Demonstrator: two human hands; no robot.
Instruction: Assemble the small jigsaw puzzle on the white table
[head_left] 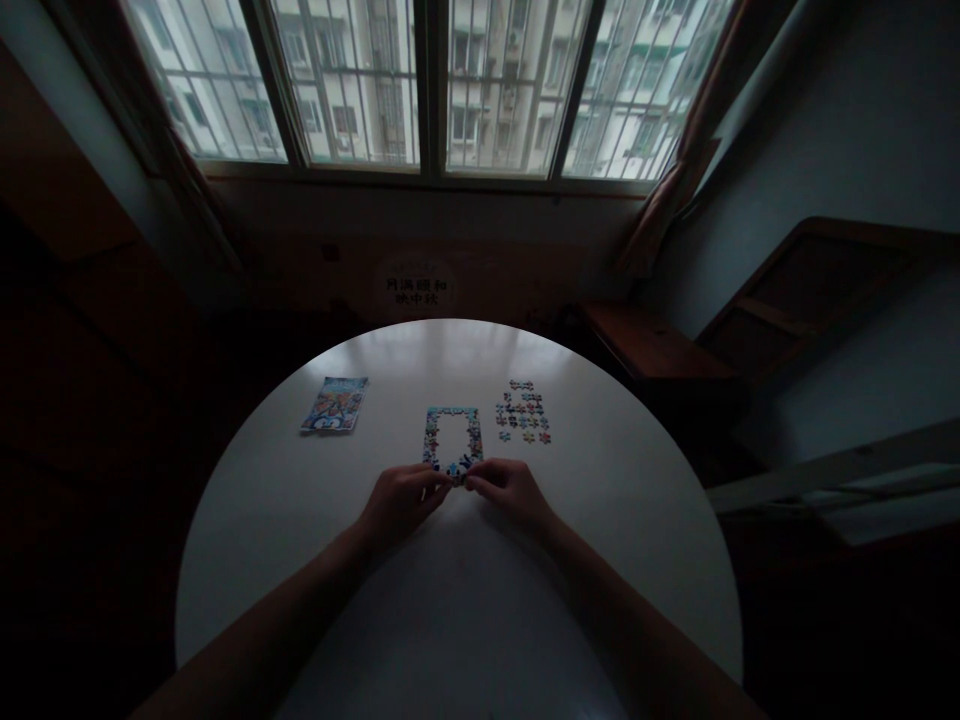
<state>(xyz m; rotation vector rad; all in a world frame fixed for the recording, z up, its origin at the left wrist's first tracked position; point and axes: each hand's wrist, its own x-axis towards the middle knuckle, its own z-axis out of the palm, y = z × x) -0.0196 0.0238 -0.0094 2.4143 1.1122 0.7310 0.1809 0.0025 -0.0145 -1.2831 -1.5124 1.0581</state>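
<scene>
A small jigsaw puzzle frame (452,438), its border joined and its middle bare, lies on the round white table (600,520). My left hand (401,503) and my right hand (506,492) meet at the near edge of the frame, fingers pinched together against its bottom border pieces. Whether either hand holds a loose piece is too dark and small to make out. Several loose puzzle pieces (523,411) lie spread just right of the frame.
A colourful printed packet or picture card (334,404) lies on the table's left side. Beyond the table stand a barred window (431,80), a dark wooden bench (652,345) at right and a bed frame (840,290) at far right.
</scene>
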